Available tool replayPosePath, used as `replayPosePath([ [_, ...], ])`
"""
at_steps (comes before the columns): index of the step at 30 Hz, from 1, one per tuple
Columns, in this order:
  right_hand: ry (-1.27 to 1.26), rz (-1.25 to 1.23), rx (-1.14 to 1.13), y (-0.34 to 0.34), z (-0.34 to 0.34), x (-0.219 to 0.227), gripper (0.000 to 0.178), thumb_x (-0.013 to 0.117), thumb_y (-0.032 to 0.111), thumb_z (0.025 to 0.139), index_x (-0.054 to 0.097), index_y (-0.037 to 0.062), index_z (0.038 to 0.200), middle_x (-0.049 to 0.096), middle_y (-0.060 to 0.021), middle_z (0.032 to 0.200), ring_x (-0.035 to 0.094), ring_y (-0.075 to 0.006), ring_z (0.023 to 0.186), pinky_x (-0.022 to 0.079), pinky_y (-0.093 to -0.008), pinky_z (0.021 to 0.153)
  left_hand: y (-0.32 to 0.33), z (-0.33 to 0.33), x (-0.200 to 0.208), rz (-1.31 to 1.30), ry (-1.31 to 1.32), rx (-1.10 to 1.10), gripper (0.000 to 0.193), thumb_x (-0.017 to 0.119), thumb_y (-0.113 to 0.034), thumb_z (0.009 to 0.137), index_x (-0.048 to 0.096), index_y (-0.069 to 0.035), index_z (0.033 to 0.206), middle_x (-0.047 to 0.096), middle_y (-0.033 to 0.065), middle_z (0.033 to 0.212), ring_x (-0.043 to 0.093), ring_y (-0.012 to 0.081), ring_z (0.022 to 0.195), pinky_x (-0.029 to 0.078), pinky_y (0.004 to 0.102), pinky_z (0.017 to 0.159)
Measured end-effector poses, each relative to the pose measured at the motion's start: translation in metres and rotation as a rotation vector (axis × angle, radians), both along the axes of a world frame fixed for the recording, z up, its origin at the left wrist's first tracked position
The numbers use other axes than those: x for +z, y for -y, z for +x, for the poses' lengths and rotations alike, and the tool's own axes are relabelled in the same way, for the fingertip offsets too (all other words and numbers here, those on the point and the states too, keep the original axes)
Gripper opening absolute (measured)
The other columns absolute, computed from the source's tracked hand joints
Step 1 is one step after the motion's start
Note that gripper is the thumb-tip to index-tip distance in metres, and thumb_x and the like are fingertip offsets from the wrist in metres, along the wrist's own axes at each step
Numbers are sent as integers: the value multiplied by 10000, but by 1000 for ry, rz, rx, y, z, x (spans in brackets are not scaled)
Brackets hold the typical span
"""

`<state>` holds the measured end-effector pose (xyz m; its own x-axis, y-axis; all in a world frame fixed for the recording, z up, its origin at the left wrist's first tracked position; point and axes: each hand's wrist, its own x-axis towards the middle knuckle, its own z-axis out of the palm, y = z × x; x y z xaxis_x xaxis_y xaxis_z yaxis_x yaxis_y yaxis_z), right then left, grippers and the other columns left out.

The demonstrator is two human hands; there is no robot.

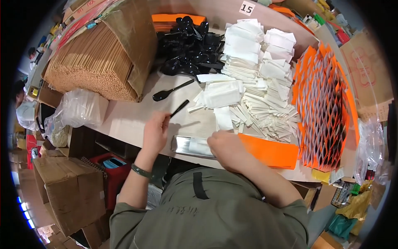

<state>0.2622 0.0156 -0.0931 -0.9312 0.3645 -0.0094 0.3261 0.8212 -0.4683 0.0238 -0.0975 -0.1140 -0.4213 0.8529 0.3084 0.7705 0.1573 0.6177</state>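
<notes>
My left hand (155, 132) is closed around a black plastic spoon (180, 108); its handle sticks out up and to the right, and the rest is hidden in my fingers. Just above it on the table lies another black spoon (172, 90). My right hand (227, 148) is curled at the table's near edge, between a shiny metal tray (179, 145) and flat orange paper sleeves (271, 151). A white packet (200, 147) lies in the tray, reaching toward my right fingers. What those fingers grip is hidden.
A cardboard box (139, 45) packed with wooden chopsticks (89, 62) stands left. Behind are piled black spoons (188, 45), then white paper packets (244, 45) and narrow white packets (269, 112). Filled orange sleeves (321, 108) stand in rows at right. A clear plastic bag (76, 110) hangs at the left edge.
</notes>
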Motion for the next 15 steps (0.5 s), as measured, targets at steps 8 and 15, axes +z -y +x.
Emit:
replayPosePath([
  [8,-96,-134,-41,18,-10,-17,111,663,122,852,627,22,883,598,-136,859,610,-325,883,502,-442,765,13,37,10,-33,408,-76,57,642,-16,909,633,-21,966,579,119,824,601,275,740,485,319,669],
  [15,-391,195,52,16,31,-11,298,649,65,840,640,3,1130,647,-169,1151,618,-331,1055,480,-446,902,12,45,-1,-100,-104,-470,109,681,-114,710,608,-63,772,588,111,790,594,322,750,487,418,658],
])
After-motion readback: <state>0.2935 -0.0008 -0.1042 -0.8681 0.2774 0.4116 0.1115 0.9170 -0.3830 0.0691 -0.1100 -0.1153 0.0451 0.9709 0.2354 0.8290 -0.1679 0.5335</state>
